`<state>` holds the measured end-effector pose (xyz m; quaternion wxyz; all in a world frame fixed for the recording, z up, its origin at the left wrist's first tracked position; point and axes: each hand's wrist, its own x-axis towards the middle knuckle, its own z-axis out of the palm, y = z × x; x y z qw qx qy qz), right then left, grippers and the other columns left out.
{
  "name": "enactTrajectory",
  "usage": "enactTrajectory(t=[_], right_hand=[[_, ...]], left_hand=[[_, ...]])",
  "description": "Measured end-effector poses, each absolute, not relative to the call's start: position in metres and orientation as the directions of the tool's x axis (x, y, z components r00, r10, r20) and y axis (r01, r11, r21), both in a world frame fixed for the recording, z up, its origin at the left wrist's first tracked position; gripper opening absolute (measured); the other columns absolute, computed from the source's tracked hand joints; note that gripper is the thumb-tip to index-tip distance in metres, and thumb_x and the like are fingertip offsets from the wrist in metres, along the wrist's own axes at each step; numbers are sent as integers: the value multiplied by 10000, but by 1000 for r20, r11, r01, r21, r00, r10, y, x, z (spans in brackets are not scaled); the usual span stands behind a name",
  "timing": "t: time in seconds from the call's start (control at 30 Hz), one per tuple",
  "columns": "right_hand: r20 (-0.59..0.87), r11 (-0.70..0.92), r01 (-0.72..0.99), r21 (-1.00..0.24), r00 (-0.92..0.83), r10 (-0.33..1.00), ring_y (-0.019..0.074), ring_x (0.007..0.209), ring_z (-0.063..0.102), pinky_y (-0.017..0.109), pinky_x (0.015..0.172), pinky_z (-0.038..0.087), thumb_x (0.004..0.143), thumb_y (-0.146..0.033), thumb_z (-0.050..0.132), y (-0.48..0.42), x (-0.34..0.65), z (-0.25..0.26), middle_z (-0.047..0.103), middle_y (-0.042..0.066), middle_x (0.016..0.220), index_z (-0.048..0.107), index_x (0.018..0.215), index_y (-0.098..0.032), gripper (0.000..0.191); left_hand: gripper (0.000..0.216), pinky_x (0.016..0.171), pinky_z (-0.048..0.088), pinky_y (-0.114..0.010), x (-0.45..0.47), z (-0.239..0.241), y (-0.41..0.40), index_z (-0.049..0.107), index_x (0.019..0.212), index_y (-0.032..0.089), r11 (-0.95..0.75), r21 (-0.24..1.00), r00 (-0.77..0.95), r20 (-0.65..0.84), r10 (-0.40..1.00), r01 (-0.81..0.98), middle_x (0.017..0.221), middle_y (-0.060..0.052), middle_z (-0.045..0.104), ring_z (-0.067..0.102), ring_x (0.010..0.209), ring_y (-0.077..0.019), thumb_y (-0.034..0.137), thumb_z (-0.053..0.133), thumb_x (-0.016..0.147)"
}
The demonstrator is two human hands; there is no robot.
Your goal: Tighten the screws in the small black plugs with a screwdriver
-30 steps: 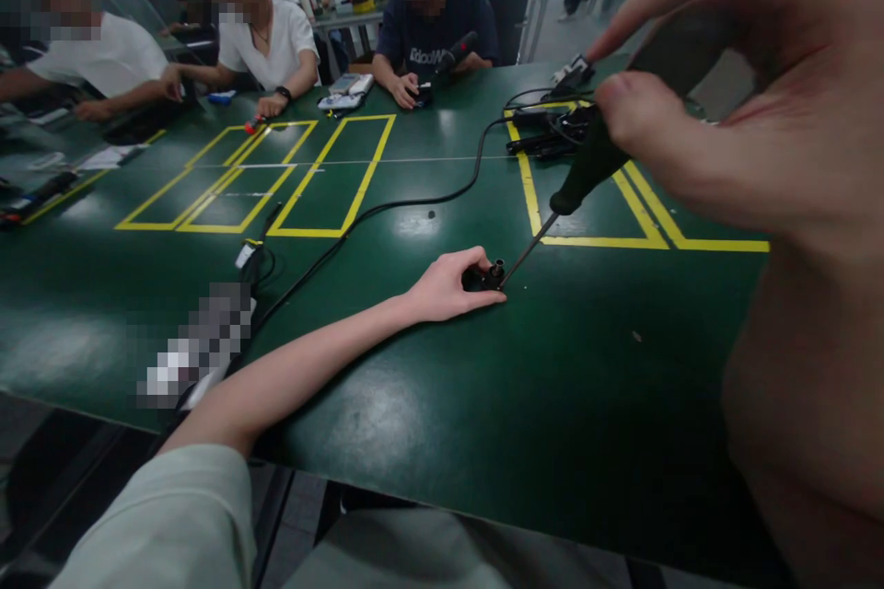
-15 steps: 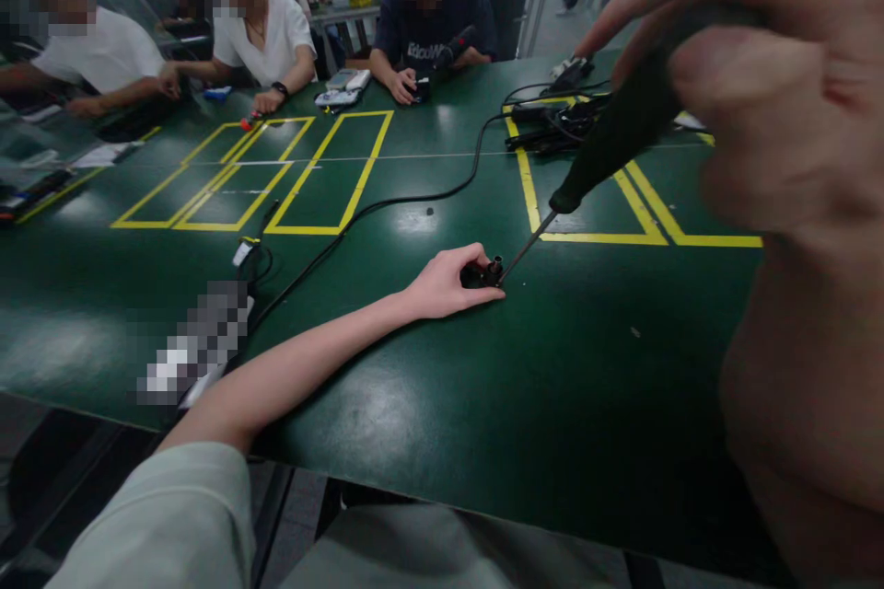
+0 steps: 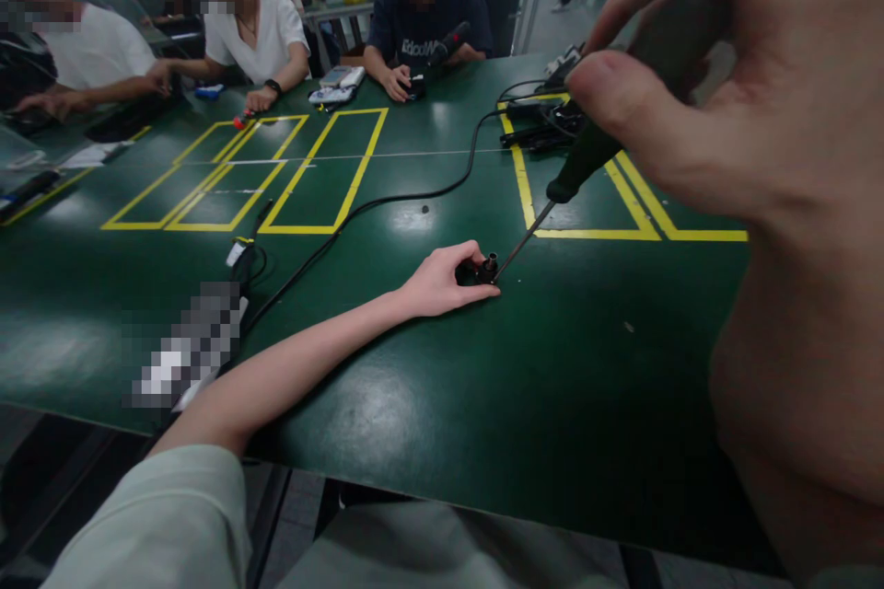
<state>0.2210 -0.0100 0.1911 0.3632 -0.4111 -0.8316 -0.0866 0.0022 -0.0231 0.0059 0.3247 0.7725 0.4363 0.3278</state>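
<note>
My left hand lies on the green table, its fingers pinched round a small black part with a metal socket on top. My right hand, very close to the camera, is closed on the dark green handle of a screwdriver. The thin metal shaft slants down to the left and its tip meets the part's socket.
A black cable runs across the table to a pile of black tools inside yellow tape outlines. Three people sit at the far side with small devices. A blurred object lies near the front left edge.
My right hand's fingers have shifted round the screwdriver handle, turning it. The left hand and the black part have stayed in place.
</note>
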Motion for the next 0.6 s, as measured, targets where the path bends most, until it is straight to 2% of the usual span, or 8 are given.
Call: enactTrajectory(t=[0.1,0.2,0.27,0.37,0.47,0.6], right_hand=[[667,596,791,-140,-369,647,315,1117,683,533,943,463,900,-766,421,-10,220,192,705,-3,1057,711,1105,-350,546],[703,679,721,-136,-412,579,278,1121,676,495,902,494,923,-597,489,-12,222,193,701,-50,1063,699,1099,-384,347],[710,739,657,-148,-450,542,281,1144,661,473,851,491,913,-521,478,-13,222,193,690,-50,1062,683,1104,-378,314],[686,760,627,-170,-479,548,281,1089,657,468,823,463,909,-577,429,-12,221,193,672,-23,1002,665,1062,-356,358],[679,696,698,-165,-432,594,235,937,651,457,816,438,889,-684,472,-10,220,193,659,-17,933,665,976,-339,405],[684,706,686,-177,-430,589,191,927,640,415,764,453,886,-588,528,-11,222,193,656,-42,977,667,1018,-359,299]], left_hand=[[366,818,495,-338,2,7,-23,565,878,198,-400,784,402,211,891,475,953,-34,720,649,867,-201,444,825,801],[378,825,501,-345,2,8,-23,566,880,199,-393,782,401,202,894,483,957,-34,720,651,872,-206,462,825,799],[382,827,504,-347,1,8,-23,565,878,200,-394,783,400,204,893,481,951,-32,716,648,870,-206,465,828,795],[379,820,501,-345,2,9,-23,562,871,200,-401,785,402,212,891,473,942,-28,712,644,861,-203,454,831,792],[367,820,500,-344,2,9,-24,561,869,200,-399,784,401,211,892,475,937,-26,712,643,853,-199,442,827,798],[366,814,499,-341,2,9,-24,560,868,201,-404,782,403,215,889,474,929,-25,710,642,847,-198,444,826,799]])
